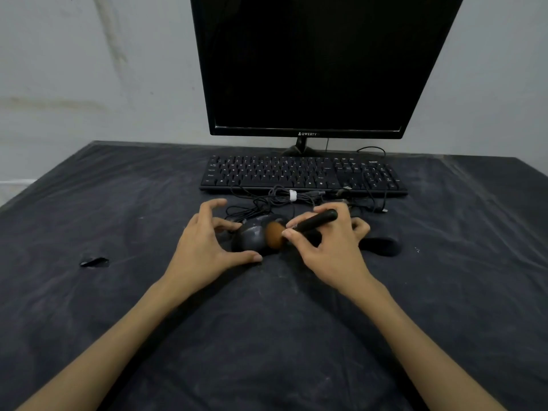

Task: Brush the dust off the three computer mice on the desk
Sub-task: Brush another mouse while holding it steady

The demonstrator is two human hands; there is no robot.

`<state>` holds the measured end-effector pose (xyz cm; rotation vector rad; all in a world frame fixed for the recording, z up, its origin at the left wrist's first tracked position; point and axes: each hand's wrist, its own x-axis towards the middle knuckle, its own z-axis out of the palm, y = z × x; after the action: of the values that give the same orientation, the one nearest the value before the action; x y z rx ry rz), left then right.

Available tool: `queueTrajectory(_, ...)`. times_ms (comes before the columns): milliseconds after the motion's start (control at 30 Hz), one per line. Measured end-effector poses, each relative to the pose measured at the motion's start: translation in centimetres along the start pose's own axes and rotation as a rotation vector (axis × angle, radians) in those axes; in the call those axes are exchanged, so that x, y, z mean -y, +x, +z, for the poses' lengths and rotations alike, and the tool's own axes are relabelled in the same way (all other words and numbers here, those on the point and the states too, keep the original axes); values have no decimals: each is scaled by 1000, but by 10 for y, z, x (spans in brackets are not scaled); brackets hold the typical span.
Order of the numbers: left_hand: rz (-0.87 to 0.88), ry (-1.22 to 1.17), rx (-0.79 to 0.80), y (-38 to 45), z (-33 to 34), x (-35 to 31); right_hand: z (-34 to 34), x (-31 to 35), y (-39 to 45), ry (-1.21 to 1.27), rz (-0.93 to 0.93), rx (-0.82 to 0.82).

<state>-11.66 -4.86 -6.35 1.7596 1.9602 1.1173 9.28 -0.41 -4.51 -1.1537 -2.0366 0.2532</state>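
A black computer mouse lies on the dark cloth in front of the keyboard. My left hand rests beside it, thumb and fingers spread around its left side and touching it. My right hand grips a black-handled brush, whose brown bristle head presses on the mouse's right side. A second black mouse lies to the right, partly behind my right hand. A third mouse is mostly hidden under my right hand.
A black keyboard sits beyond the mice, with a dark monitor behind it. Tangled mouse cables lie between keyboard and hands. A small tear shows in the dark cloth at left.
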Motion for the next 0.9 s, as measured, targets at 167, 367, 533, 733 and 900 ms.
queueTrajectory(167, 2, 3, -9, -1, 0, 0, -6, 0, 2, -88, -77, -112)
queueTrajectory(367, 9, -6, -3, 0, 0, 0, 0, -5, 1, -156, -69, -64)
queueTrajectory(533, 15, 7, -11, -1, 3, 1, 2, 0, 1, 73, 12, -108)
queueTrajectory(733, 22, 21, -10, -1, 1, -1, -1, -17, 4, -147, 84, -71)
queueTrajectory(900, -5, 1, 10, 0, -1, -4, -6, -16, 9, 69, 199, -83)
